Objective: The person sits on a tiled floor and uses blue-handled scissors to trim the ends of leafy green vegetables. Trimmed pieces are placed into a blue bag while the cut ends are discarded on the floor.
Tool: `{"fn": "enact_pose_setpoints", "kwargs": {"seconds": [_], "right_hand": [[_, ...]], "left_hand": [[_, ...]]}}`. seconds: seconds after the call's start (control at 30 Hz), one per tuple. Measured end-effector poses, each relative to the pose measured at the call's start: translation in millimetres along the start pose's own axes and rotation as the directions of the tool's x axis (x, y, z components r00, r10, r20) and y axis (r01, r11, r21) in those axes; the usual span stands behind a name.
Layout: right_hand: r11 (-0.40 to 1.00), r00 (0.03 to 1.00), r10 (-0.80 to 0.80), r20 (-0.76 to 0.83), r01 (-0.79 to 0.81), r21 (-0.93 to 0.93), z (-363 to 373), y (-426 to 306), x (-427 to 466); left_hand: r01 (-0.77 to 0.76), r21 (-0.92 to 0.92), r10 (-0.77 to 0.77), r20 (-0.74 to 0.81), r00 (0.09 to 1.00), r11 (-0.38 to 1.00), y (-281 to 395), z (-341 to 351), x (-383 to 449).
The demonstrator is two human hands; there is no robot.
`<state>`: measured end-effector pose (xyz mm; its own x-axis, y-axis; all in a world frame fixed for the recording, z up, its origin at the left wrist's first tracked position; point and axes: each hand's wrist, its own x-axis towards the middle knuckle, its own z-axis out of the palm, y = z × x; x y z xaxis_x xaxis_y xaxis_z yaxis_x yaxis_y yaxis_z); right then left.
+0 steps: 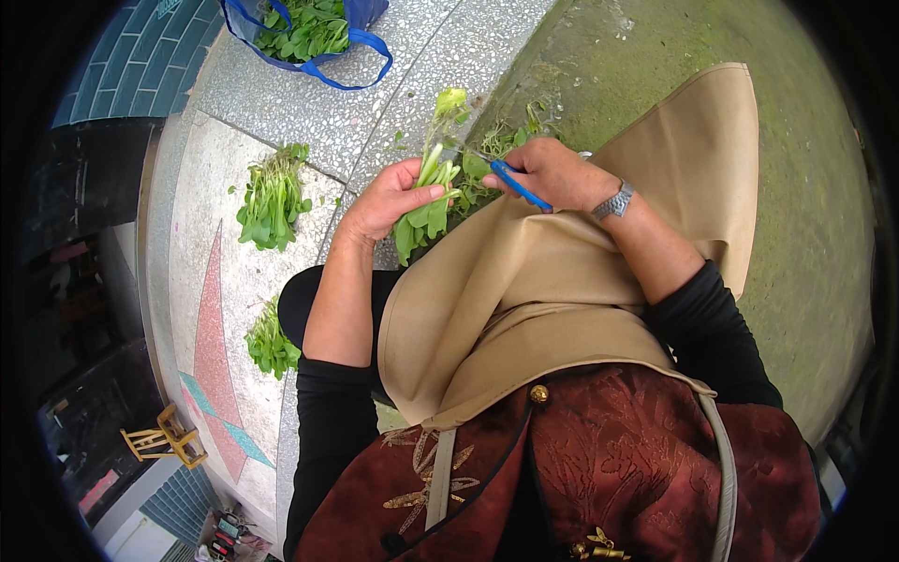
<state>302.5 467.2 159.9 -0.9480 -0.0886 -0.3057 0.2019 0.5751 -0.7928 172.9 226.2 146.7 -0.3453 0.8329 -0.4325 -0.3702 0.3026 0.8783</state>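
Observation:
My left hand (pixel 395 199) is closed around a bunch of leafy greens (pixel 421 223), its pale cut stems pointing up and its leaves hanging below. A yellowed leaf (pixel 449 102) on thin stalks stands out above the bunch. In my right hand (pixel 555 174) is a tool with a blue handle (pixel 518 185); its thin metal end points at the stems, and whether it is a knife or scissors I cannot tell. Beneath and behind my hands, loose trimmings (pixel 500 140) lie at the edge of the paving. A tan apron (pixel 562 260) covers my lap.
Two piles of greens, one upper (pixel 270 200) and one lower (pixel 270 341), lie on the speckled paving at left. A blue bag (pixel 365 14) of greens stands at the top. A small wooden stool (pixel 168 437) is at lower left. Mossy concrete (pixel 801 232) extends on the right.

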Motion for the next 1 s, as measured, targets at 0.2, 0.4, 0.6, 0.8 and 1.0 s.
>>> {"fn": "enact_pose_setpoints", "kwargs": {"seconds": [0.2,0.4,0.6,0.8,1.0], "right_hand": [[0.985,0.983,0.170,0.068,-0.171,0.014,-8,2,0],[0.999,0.996,-0.017,0.091,0.015,0.029,-4,-6,-6],[1.000,0.989,0.020,0.148,-0.021,0.004,-3,-17,-5],[0.998,0.994,0.007,0.106,-0.001,-0.058,2,-20,-2],[0.997,0.995,0.009,0.096,-0.001,-0.078,8,-17,2]], "left_hand": [[0.037,0.084,-0.032,-0.067,0.997,0.996,-3,-3,4],[0.042,0.365,0.044,-0.225,0.973,0.930,-10,-6,9],[0.036,0.720,0.252,-0.288,0.924,0.693,-12,5,6],[0.010,0.858,0.432,-0.269,0.861,0.514,-9,12,5],[0.031,0.910,0.520,-0.264,0.813,0.414,-8,18,7]]}}
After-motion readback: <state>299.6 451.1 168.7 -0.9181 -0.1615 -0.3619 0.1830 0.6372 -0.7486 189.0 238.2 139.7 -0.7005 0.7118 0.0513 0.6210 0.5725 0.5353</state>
